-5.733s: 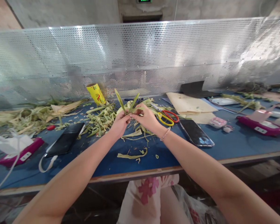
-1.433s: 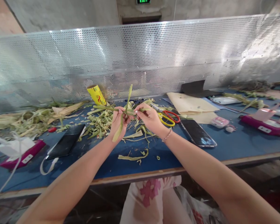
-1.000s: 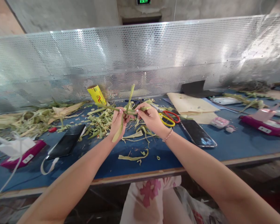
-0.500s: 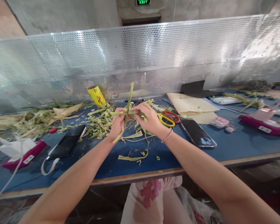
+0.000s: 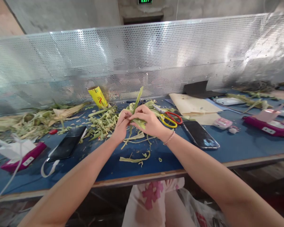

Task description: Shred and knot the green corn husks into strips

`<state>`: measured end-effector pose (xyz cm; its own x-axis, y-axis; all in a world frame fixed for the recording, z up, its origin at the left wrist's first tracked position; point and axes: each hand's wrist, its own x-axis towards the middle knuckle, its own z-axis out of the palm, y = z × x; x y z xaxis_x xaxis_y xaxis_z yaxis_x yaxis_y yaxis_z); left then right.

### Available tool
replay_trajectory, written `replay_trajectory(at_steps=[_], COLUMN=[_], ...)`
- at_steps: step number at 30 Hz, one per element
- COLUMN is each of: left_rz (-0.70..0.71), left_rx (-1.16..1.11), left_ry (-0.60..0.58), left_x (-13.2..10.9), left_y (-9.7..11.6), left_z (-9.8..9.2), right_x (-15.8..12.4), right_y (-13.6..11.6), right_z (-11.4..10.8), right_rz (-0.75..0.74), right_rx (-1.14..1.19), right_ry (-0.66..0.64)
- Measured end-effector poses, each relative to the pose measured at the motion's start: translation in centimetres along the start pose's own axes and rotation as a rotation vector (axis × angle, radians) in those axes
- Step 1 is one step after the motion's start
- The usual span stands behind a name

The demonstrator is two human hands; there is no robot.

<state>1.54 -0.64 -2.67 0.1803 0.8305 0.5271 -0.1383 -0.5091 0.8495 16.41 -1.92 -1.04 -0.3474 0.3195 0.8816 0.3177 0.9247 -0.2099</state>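
Observation:
Both hands meet over the blue table, pinching green plant strips (image 5: 139,97) that look like leaf or husk pieces. My left hand (image 5: 122,125) is closed on them with its fingertips against those of the other hand. From the right, my right hand (image 5: 148,119) grips the same strips between thumb and fingers. One strip sticks up above the hands and a thin end hangs below; the crossing point is hidden by fingers. A heap of shredded green plant bits (image 5: 104,123) lies beside my left hand. Scissors (image 5: 170,119) with red and yellow handles lie just right of my right hand.
A yellow tube (image 5: 98,97) stands tilted behind the heap. Dark phones lie at left (image 5: 67,143) and right (image 5: 201,135). Brown paper (image 5: 195,105) lies at back right. A perforated metal screen (image 5: 142,60) closes off the table's far side. Long husks (image 5: 68,115) spread at left.
The fingertips of both hands have come together over the crossing of the strips. The upright strip has swung to the right, and its lower end has moved from across my left wrist to between the hands.

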Motion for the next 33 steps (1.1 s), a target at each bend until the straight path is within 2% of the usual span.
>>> replay_trajectory(at_steps=[5, 10, 18, 25, 27, 33], left_rz=[-0.073, -0.050, -0.038, -0.060, -0.058, -0.035], left_rx=[-0.136, -0.226, -0.261, -0.279, -0.275, -0.324], left_ry=[0.006, 0.000, -0.031, -0.026, -0.042, -0.090], left_x=[0.1, 0.2, 0.2, 0.0, 0.0, 0.1], left_y=[1.0, 1.2, 1.2, 1.4, 1.3, 0.7], left_z=[0.7, 0.7, 0.7, 0.9, 0.9, 0.6], right_x=[0.2, 0.2, 0.2, 0.1, 0.1, 0.3], right_y=[-0.3, -0.7, -0.9, -0.9, -0.9, -0.6], right_z=[0.1, 0.1, 0.0, 0.0, 0.0, 0.4], right_rz=[0.141, 0.278, 0.279, 0.201, 0.251, 0.530], right_rx=[0.117, 0.212, 0.234, 0.238, 0.254, 0.335], right_ry=[0.099, 0.113, 0.119, 0.081, 0.099, 0.171])
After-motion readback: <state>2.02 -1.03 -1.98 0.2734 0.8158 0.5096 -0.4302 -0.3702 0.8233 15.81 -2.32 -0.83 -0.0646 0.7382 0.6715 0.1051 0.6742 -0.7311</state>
